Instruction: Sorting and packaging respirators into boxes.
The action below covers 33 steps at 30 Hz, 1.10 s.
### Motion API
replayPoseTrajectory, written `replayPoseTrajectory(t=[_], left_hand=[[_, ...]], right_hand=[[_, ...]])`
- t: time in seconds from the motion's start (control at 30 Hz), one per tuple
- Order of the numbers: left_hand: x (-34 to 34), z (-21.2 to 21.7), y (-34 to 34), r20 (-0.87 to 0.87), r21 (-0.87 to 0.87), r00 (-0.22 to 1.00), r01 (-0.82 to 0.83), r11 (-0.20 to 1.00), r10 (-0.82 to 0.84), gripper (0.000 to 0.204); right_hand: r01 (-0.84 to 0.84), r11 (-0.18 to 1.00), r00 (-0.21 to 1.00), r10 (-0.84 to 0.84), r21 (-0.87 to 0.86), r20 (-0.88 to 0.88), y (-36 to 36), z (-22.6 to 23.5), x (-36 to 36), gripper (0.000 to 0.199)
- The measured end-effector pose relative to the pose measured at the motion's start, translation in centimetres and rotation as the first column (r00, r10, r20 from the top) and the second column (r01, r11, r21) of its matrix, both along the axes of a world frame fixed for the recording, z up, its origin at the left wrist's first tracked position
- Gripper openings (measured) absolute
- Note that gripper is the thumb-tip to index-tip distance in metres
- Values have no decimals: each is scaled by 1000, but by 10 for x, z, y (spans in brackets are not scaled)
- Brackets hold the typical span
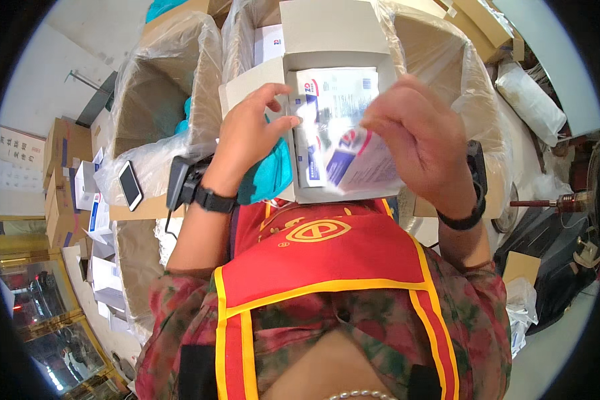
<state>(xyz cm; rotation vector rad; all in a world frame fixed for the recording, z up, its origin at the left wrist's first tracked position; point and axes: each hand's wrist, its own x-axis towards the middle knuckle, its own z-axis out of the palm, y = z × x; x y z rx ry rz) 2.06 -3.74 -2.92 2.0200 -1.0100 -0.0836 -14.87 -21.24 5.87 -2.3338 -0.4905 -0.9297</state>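
Right hand (420, 140), grip pinched on packet (355, 160) over box (333, 27); left hand (255, 137), grip half-open, empty, by box's left rim; best keep packet flat, square to box.

Open white carton (335, 27) bearing printed packets (343, 83); plastic-draped cardboard flap (143, 210), phone (131, 185) atop.

Bright light, glare on packets (347, 87), blurred right hand (421, 140), bent edges, dark corners

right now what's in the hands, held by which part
Right hand: a white packet, by its upper edge. Left hand: at the left side of the box, grip unclear.
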Motion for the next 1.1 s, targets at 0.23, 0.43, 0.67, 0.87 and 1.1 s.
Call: replayPoseTrajectory(t=[0.23, 0.43, 0.67, 0.87, 1.1], left_hand=[[-35, 48, 9, -345, -131, 847, 384, 914, -405, 21], [-40, 56, 6, -528, -180, 731, 402, 898, -433, 17], [-33, 47, 15, -494, -212, 839, 139, 967, -229, 12], [-10, 56, 59, -559, -351, 828, -189, 917, -43, 12], [-9, 67, 77, -544, -477, 838, -341, 810, 32, 16]], right_hand=[[65, 987, 998, -66, -147, 1, 7, -23, 27, 14], [81, 963, 988, -44, -258, 148, 13, -25, 30, 22], [181, 982, 983, -182, -55, -13, -55, -31, -8, 14], [696, 715, 714, -681, 65, -164, -215, -28, -62, 14], [782, 561, 454, -812, -272, -368, -407, -93, -58, 25]])
